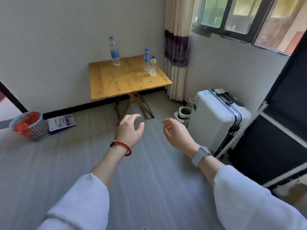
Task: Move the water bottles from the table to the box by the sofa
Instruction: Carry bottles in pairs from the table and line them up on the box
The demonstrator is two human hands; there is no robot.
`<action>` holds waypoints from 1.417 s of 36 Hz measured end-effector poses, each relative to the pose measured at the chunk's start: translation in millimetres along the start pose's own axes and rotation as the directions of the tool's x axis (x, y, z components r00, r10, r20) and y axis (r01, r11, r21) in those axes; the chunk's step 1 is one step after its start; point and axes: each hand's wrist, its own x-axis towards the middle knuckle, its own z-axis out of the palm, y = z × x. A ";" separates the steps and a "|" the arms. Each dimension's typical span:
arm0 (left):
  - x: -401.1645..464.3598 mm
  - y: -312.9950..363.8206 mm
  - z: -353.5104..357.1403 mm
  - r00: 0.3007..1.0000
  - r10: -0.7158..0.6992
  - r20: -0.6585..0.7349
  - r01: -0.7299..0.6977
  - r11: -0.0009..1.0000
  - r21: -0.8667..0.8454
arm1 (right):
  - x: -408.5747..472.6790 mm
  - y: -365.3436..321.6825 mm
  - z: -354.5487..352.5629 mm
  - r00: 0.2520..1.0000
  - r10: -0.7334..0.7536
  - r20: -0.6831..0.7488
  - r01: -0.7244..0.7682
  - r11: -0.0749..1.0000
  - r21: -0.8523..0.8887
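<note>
Low in the frame, both hands reach forward over the grey floor, empty: the left hand has loosely spread fingers, the right hand is open and slightly curled. Farther off, upper centre, three water bottles stand upright on the wooden worktop: a tall bottle at its back left, a blue-capped bottle and a small bottle just beside it at the right.

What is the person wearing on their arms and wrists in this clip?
Both arms have loose white sleeves pushed up to mid-forearm. The left hand has a red beaded bracelet at its wrist; the right hand has a white-strapped watch. No gloves or rings visible.
</note>
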 end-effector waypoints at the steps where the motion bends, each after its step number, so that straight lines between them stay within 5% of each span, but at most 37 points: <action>1: 20.5 -8.8 4.0 1.000 -0.007 -0.010 0.007 1.000 0.005 | 22.8 2.3 5.0 1.000 -0.007 0.011 0.007 1.000 -0.002; 17: 405.3 -125.9 57.6 1.000 -0.013 0.014 0.012 0.999 0.047 | 418.1 13.2 48.2 0.999 0.020 0.039 -0.017 0.998 -0.059; 36: 799.2 -197.8 196.4 0.988 -0.094 0.125 0.091 0.995 0.034 | 861.2 122.0 74.5 0.996 0.070 -0.058 -0.072 0.997 -0.036; 45: 898.4 -234.5 243.4 0.970 -0.133 0.204 0.127 0.991 0.045 | 979.5 169.6 105.8 0.984 0.152 0.091 -0.114 0.936 -0.334; 51: 973.3 -241.5 280.4 0.959 -0.054 0.278 0.056 0.998 -0.001 | 1000.7 193.3 117.0 0.973 0.161 0.167 -0.099 0.940 -0.326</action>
